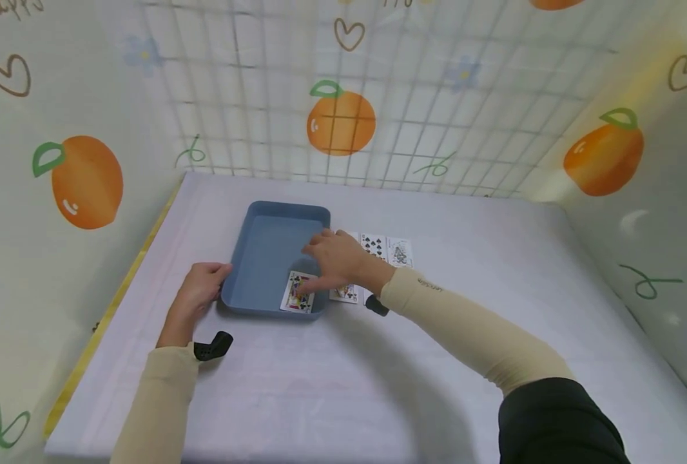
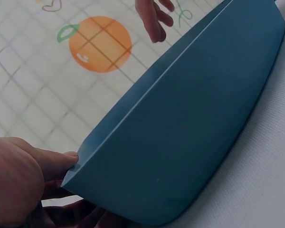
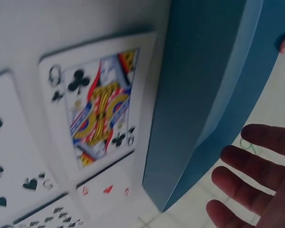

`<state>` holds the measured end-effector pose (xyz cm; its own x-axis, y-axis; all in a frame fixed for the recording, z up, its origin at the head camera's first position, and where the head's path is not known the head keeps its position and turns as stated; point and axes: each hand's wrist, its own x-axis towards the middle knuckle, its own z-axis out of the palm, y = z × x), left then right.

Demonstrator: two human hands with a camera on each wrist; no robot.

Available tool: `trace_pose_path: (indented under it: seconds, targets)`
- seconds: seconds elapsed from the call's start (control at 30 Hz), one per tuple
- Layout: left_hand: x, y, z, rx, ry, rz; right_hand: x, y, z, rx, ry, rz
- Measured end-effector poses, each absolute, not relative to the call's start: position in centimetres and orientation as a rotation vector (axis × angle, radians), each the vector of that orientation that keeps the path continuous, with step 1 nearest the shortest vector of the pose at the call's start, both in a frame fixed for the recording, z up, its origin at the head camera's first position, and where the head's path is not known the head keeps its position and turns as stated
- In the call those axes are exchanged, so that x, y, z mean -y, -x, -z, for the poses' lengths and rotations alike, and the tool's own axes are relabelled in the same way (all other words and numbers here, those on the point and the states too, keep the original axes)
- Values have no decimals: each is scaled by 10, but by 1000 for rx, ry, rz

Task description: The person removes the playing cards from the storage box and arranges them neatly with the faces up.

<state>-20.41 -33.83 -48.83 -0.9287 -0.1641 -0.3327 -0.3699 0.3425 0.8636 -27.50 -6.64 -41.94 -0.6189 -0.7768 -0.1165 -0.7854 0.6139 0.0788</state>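
A shallow blue tray (image 1: 270,258) stands on the white-covered table, a face card (image 1: 294,298) lying in its near right corner. My left hand (image 1: 203,282) grips the tray's left edge, its thumb at the rim and fingers around the outside in the left wrist view. Over the tray's right side reaches my right hand (image 1: 339,261), fingers spread and nothing held; its thumb overlaps the face card in the head view, though contact is unclear. Just outside the right wall lies a queen of clubs (image 3: 99,104), beside a spade card (image 3: 9,156) and a hearts card (image 3: 107,190).
More playing cards, including a joker-like card (image 1: 400,251) and a spades card (image 1: 374,245), lie right of the tray, partly hidden by my right arm. A grid panel behind a fruit-printed sheet (image 1: 262,109) closes off the back. Yellow edging (image 1: 111,316) runs along the left.
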Motion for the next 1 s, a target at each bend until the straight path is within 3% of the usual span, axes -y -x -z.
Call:
trace_pose_path:
  seconds: [1.0]
  targets:
    - [339,202,487,-2386,469,-1657,96,259,456,-2740,1311,-525]
